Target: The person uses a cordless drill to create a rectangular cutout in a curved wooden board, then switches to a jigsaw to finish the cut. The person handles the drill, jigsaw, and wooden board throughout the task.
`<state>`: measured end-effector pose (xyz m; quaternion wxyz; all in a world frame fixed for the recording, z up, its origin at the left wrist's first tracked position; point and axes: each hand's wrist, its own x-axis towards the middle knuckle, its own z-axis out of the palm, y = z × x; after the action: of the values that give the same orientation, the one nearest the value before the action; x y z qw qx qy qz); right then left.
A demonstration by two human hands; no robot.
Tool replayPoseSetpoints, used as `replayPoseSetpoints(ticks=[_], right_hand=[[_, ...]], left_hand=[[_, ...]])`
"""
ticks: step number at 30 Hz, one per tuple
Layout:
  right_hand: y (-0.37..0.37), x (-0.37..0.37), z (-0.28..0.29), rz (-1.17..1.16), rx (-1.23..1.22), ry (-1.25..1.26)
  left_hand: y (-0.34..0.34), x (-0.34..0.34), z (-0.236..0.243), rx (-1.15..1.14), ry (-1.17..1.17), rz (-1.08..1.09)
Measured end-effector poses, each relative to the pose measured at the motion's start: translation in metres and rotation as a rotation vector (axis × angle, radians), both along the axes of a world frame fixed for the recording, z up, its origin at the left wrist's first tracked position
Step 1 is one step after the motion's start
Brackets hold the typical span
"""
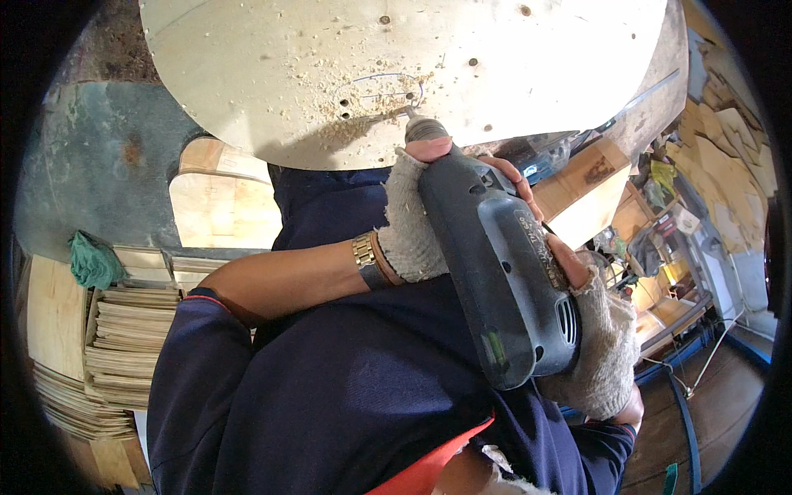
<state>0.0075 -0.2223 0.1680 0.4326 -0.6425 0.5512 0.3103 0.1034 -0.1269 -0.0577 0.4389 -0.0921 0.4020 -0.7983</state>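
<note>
Both my hands grip a dark grey power drill (483, 256), whose chuck points away from me. My left hand (410, 219), in a light fingerless knit glove, wraps its front just behind the chuck. My right hand (601, 346), gloved alike, closes round the right side toward the rear. The drill's tip meets a pale plywood board (272, 49) with rounded corners, beside a blue hand-drawn outline and a few dark holes. Wood chips (318, 103) lie scattered there. I cannot tell how deep the bit sits.
Stacks of thin wood pieces (132, 334) stand at the left with a green cloth (95, 260) on them. A curved plywood piece (223, 194) lies on the grey surface (91, 157). Cluttered shelving (660, 297) and a wood scrap pile (734, 140) are at the right.
</note>
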Motion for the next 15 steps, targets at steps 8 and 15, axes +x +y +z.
replayPoseSetpoints(ticks=[8,15], right_hand=[[-0.0057,-0.0006,-0.0005,0.017,0.02,0.0],[-0.0088,-0.0015,-0.0033,0.03,0.045,-0.003]], left_hand=[[-0.0021,-0.0007,0.0008,0.02,0.007,0.003],[-0.003,-0.0013,0.0004,0.009,-0.011,0.009]])
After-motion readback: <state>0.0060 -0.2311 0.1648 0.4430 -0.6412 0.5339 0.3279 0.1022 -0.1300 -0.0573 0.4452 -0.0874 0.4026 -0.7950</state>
